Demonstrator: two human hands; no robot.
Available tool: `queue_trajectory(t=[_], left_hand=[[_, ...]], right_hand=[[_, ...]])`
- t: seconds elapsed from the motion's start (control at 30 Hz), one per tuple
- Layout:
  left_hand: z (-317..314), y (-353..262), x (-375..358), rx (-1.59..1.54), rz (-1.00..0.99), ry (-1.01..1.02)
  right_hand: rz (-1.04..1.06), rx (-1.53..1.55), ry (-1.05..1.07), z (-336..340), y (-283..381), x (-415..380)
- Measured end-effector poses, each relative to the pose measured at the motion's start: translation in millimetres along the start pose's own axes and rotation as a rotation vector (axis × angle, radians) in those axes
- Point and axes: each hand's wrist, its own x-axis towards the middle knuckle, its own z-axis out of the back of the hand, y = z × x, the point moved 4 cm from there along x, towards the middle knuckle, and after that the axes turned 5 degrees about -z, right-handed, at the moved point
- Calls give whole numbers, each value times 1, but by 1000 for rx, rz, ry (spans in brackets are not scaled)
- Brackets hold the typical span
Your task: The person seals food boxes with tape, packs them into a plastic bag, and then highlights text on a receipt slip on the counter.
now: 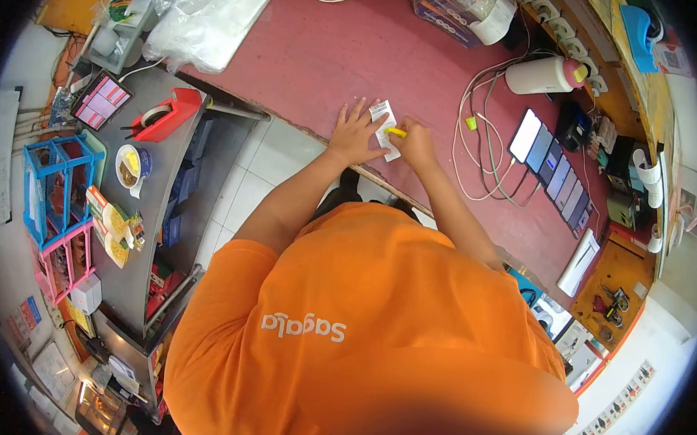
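A small white printed paper slip, like a receipt (384, 122), lies on the red tabletop (333, 51) near its front edge. My left hand (354, 136) is flat beside it, fingers spread, with the fingertips and thumb at the slip's left edge. My right hand (418, 145) is closed around a yellow highlighter (397, 132), which reaches over the slip. Whether its tip touches the paper is hard to make out. A small yellow-green piece that looks like a cap (471, 123) rests to the right, among the cables.
Several phones (552, 169) lie in a row at the right, with white cables (456, 144) looped beside them. A bottle (541, 75) lies behind. Plastic bags (209, 25) cover the far left. On the metal counter stand a red tape dispenser (172, 116) and a cup (133, 164).
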Motion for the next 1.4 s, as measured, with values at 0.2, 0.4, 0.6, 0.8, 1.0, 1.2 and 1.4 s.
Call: queue_trajectory(t=[0.2,0.4,0.6,0.8,1.0,1.2,1.4], left_hand=[[0,0,0,-6,-1,-2],[1,0,0,-22,4,1],[1,1,-1,-14,-13,-27],[0,1,-1,-10,6,4],[-1,2,-2,-36,7,-12],[-2,2,-2,-24,8,-27],[1,1,-2,-29,0,-39]], right_hand=[[-32,-31,-78,14,-9,-1],[-63,18,-37,16,-11,-15],[-59,30,2,12,-12,-19],[24,39,4,-2,-1,-5],[102,-1,-27,-6,0,-3],[-3,-62,-49,18,-9,-5],[-44,1,-36,24,-11,-13]])
